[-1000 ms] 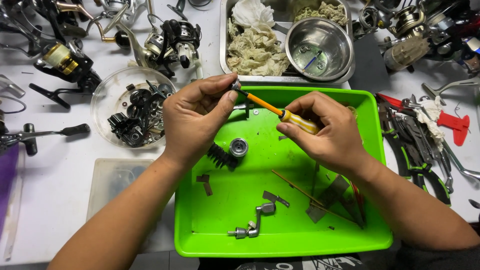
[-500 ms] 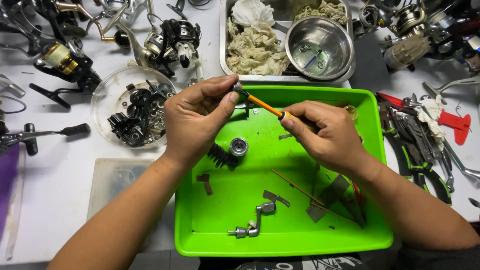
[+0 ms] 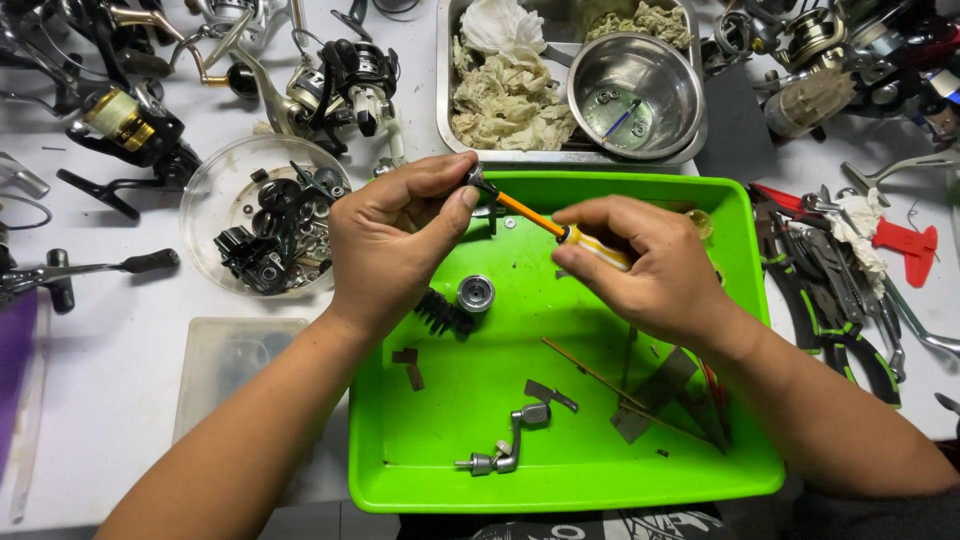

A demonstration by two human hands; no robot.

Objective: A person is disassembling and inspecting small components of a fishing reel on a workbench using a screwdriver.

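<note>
The work surface is a white tabletop (image 3: 120, 330), crowded with parts; the rest of the room is out of view. At far left lie black and gold fishing reels (image 3: 120, 125), then a round clear plastic dish (image 3: 262, 212) of dark small parts. The left hand (image 3: 395, 240) pinches a small dark metal part (image 3: 474, 178) between thumb and fingers above the bright green plastic tray (image 3: 560, 470) (a metal crank handle lies inside it). The right hand (image 3: 650, 265) is closed around an orange-shafted screwdriver with a yellow handle (image 3: 560, 230), its tip touching that part. Farther back stands a steel bowl (image 3: 636, 95); pliers (image 3: 830, 300) lie at right.
</note>
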